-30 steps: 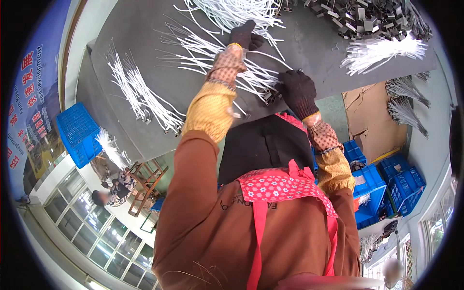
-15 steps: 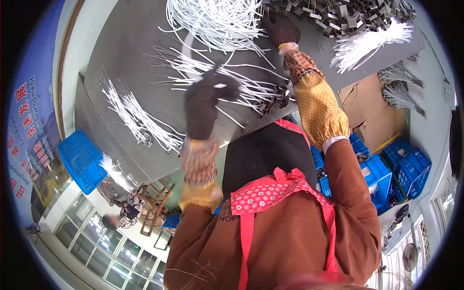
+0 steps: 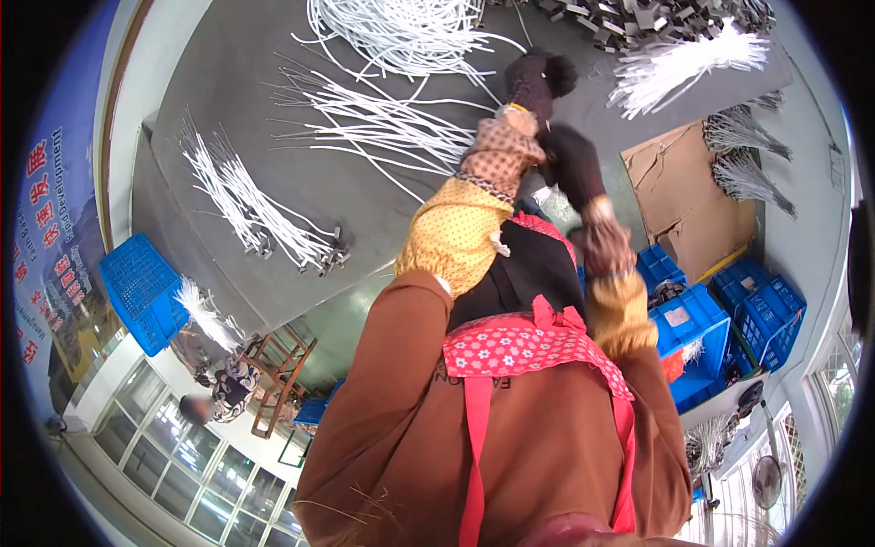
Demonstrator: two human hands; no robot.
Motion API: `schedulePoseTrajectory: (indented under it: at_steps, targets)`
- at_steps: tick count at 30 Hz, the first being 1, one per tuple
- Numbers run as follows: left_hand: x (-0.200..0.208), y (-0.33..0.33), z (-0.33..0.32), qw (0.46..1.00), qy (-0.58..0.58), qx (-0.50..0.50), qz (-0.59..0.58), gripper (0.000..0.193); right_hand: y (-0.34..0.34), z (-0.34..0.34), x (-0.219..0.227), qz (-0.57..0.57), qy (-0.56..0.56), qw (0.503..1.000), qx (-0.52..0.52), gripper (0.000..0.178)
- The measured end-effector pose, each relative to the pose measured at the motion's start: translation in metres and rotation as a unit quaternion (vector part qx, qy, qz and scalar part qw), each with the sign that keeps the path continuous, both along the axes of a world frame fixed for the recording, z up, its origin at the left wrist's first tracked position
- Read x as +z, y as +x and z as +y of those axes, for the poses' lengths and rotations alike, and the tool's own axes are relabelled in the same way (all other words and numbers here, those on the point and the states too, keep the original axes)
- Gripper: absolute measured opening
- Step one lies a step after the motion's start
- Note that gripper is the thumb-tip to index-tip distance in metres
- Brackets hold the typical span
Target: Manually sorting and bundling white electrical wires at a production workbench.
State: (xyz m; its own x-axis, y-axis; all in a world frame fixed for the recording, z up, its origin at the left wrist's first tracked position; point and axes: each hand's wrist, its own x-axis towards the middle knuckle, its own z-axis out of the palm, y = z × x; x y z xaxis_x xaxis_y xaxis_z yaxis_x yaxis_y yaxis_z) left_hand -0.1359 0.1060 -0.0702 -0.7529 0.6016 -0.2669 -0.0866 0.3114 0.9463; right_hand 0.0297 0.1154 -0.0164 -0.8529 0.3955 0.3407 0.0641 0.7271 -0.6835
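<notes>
Crowding together beside white wires (image 3: 387, 123), gloved hands (image 3: 538, 78) (image 3: 571, 162), grip unclear

blue banner (image 3: 73, 214) with red Chinese characters (image 3: 37, 179) and dark English lettering (image 3: 57, 182), brown top (image 3: 547, 438) with dark capitals (image 3: 500, 383)

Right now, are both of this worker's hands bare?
No, the left hand and the right hand are both dark-gloved.

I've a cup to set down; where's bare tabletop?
Bare tabletop lies between the left bundle and the middle strands, and left of the looped pile. Crowded: upper right, with dark metal pieces and the right bundle, and around the left hand and right hand.
</notes>
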Motion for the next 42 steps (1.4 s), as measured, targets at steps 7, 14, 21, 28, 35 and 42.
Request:
schedulePoseTrajectory:
  at_steps: [7,14,21,28,35,42]
  targets:
    - [-0.008,0.024,0.013,0.884,0.202,0.093,-0.411,0.025,0.294,-0.056,0.015,-0.119,-0.19,0.969,-0.101,0.005]
    - [-0.017,-0.032,-0.002,0.868,0.229,0.041,-0.438,0.036,0.407,-0.033,0.009,-0.164,-0.219,0.96,-0.066,0.008]
    - [0.029,-0.017,-0.011,0.906,0.271,0.026,-0.323,0.032,0.417,-0.03,0.009,-0.194,-0.32,0.914,-0.157,0.007]
    - [0.07,0.02,-0.03,0.873,0.285,0.093,-0.384,0.03,0.406,-0.056,0.001,-0.097,-0.708,0.645,-0.272,0.027]
    - [0.109,0.078,-0.092,0.985,-0.04,-0.144,-0.087,0.032,0.28,-0.035,0.024,-0.162,-0.369,0.915,-0.004,0.024]
    - [0.113,0.108,-0.138,0.93,-0.071,-0.28,0.225,0.031,0.071,-0.021,0.063,-0.172,-0.515,0.839,0.009,0.025]
